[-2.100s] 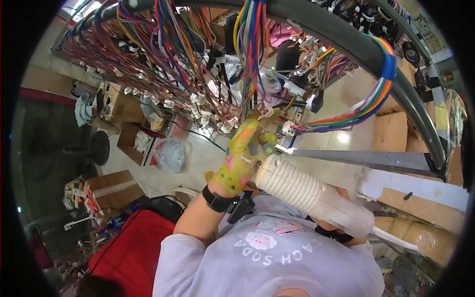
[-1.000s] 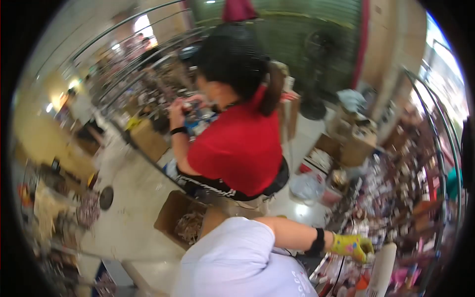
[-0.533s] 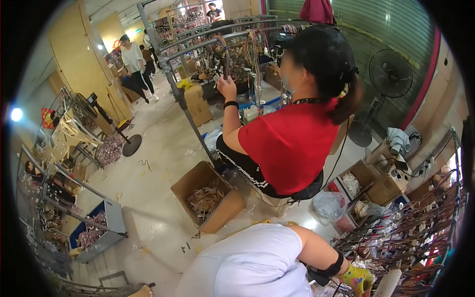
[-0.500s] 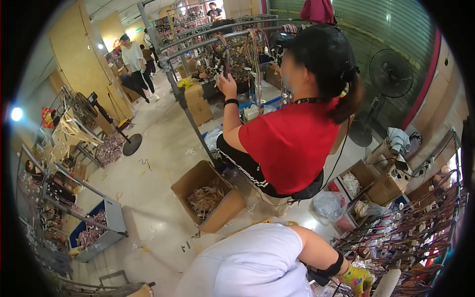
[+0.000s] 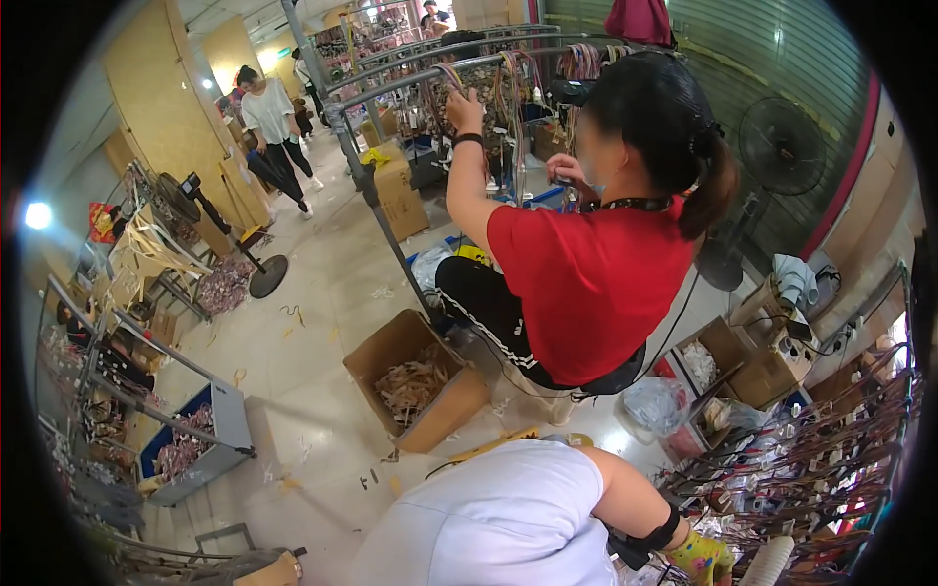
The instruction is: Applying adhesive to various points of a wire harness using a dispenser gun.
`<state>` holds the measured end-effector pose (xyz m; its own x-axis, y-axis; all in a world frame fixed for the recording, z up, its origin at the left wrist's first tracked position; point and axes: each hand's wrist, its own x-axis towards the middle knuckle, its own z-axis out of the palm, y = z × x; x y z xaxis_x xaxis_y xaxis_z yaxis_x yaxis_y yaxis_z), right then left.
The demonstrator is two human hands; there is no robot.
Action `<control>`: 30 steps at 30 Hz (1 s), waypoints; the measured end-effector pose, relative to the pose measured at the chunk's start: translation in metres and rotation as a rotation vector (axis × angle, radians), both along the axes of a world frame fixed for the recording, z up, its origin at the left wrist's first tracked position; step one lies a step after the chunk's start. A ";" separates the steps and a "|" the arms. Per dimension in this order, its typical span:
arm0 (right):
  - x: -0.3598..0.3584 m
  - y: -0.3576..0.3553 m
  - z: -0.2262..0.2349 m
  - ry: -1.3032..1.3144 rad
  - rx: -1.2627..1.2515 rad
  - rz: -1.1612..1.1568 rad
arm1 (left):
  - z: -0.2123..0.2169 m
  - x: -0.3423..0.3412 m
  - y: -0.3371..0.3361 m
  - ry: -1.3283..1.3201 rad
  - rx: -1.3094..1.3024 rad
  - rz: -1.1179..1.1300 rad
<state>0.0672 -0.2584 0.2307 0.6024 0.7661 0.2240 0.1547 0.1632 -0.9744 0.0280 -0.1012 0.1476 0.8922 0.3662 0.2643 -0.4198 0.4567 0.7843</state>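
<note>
From the lower edge rises my left arm in a pale, short white sleeve (image 5: 498, 508), a black strap (image 5: 664, 527) near the wrist. My left hand (image 5: 702, 559) wears a yellow patterned glove and is nearest the rack of hanging wire bundles (image 5: 801, 479) at lower right. Its fingers are cut off by the frame's edge, so any grip is hidden. Just right of the glove shows a white ribbed cylinder (image 5: 767, 564); I cannot make out what it is. My right hand is out of view.
A seated co-worker in a red shirt (image 5: 596, 283) handles cables at a metal rail (image 5: 410, 73). An open cardboard box (image 5: 459, 410) of scraps stands on the floor. Grey bin (image 5: 230, 425), floor fans (image 5: 782, 146) and small boxes (image 5: 752, 371) stand around. Another person (image 5: 269, 112) walks at back left.
The view has shifted slightly. The co-worker's raised hand is higher on the cables, and their other hand now shows near the chest. The walking person has stepped closer. My left arm stays about the same.
</note>
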 end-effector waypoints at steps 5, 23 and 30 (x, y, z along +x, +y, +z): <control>-0.017 0.006 0.020 0.088 -0.126 -0.062 | 0.018 -0.015 0.001 0.027 0.137 0.055; -0.002 0.007 0.004 0.036 -0.292 0.174 | 0.002 -0.011 0.002 -0.034 0.138 0.013; 0.030 0.030 -0.057 -0.138 0.309 0.784 | 0.011 -0.024 0.007 0.034 0.162 0.068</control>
<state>0.0977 -0.2286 0.1735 -0.1249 0.8426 0.5239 0.0004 0.5281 -0.8492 0.0042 -0.0940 0.1585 0.8763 0.3811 0.2946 -0.4172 0.2949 0.8596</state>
